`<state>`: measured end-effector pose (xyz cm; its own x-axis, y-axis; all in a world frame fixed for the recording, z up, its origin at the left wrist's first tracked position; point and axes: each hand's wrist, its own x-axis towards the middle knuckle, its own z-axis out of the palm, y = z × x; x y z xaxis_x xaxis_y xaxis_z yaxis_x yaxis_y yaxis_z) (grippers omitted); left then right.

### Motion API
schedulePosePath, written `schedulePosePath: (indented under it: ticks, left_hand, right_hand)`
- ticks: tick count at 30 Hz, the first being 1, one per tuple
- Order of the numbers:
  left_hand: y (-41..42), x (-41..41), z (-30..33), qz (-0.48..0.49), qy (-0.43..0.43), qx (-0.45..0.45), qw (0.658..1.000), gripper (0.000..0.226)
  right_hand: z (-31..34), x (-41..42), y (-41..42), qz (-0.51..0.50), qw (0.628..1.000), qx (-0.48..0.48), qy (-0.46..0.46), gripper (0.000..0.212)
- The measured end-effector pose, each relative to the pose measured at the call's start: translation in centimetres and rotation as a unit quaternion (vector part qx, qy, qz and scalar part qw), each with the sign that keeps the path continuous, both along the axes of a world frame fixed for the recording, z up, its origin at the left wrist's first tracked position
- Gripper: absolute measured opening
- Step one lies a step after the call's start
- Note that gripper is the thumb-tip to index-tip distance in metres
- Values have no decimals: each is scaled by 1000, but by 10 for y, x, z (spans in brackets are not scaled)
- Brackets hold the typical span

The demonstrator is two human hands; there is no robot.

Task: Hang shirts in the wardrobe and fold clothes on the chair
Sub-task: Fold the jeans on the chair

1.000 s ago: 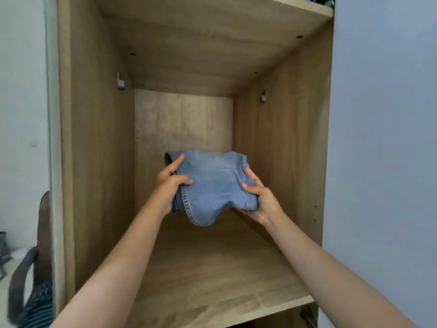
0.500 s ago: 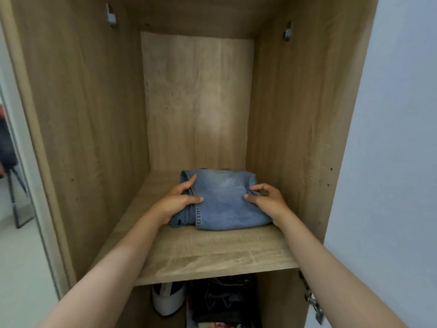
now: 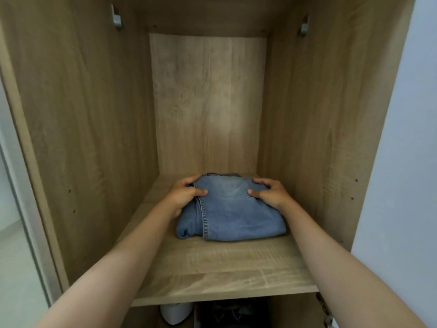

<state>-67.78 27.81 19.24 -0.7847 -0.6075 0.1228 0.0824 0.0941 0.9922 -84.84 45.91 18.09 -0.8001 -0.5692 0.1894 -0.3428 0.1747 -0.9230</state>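
The left hand grips the left rear corner of the folded jeans: its thumb lies on top of the denim and its fingers curl around the far edge. The right hand holds the right rear corner in the same way, thumb on top and fingers bent over the back of the bundle. Both hands are narrow and closed on the cloth, not spread flat.

The jeans lie on the wooden shelf of the wardrobe, in the middle toward the back, with bare shelf in front of them.

I judge that the denim is thick, soft and rather heavy for its size. It is not slippery and not fragile, but the folds can open if only one layer is lifted. The best hold is at both sides, under all layers together.

In the compartment below, a white object and dark things are partly visible.
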Motion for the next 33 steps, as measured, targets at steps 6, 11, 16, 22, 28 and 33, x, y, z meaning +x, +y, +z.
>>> schedulePosePath:
  ticks: [6,11,16,22,28,33]
  left_hand:
    - [-37,-24,-7,65,14,5,998,70]
    - [-75,-36,-11,81,9,-35,996,68]
    - [-95,-51,-18,87,12,-67,994,62]
    - [-102,-62,-8,117,72,-74,988,59]
    - [-121,-86,42,106,128,-74,983,59]
    - [-148,-117,42,112,58,-155,980,58]
  right_hand:
    - [-10,-16,-36,-20,999,-36,12,57]
    - [-16,-33,-82,-34,998,-40,39,60]
    - [-12,-47,-101,2,998,-4,56,62]
    - [-8,-68,-121,-34,987,-122,103,54]
    - [41,-91,-137,-33,971,-171,164,54]
    - [53,-107,-154,-21,985,-126,119,63]
